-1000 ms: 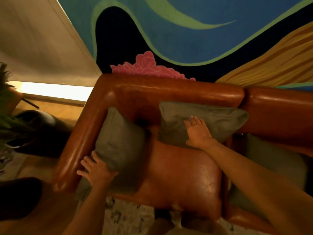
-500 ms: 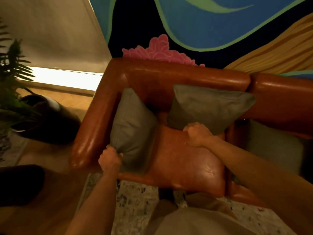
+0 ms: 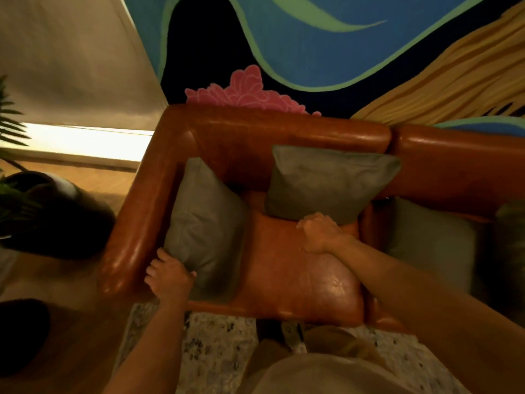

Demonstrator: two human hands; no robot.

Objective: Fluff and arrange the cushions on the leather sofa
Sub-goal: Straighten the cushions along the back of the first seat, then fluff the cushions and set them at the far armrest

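A brown leather sofa [image 3: 298,280] fills the middle of the view. One grey-green cushion [image 3: 204,223] stands on edge against the left armrest [image 3: 136,223]. My left hand [image 3: 169,277] grips its near bottom corner. A second grey-green cushion [image 3: 329,180] leans against the backrest. My right hand [image 3: 319,231] is closed at its lower edge and seems to pinch it. A paler cushion [image 3: 431,243] lies on the seat to the right, with a darker one [image 3: 511,240] at the frame's edge.
A painted mural wall [image 3: 341,52] rises behind the sofa. A dark plant pot [image 3: 56,211] with fronds stands left of the armrest on the wooden floor. A speckled rug [image 3: 210,351] lies in front of the sofa, under my legs.
Both hands went from flat on the cushions to closed on their lower edges. The left cushion now stands more upright against the armrest. The view shifted left and back.
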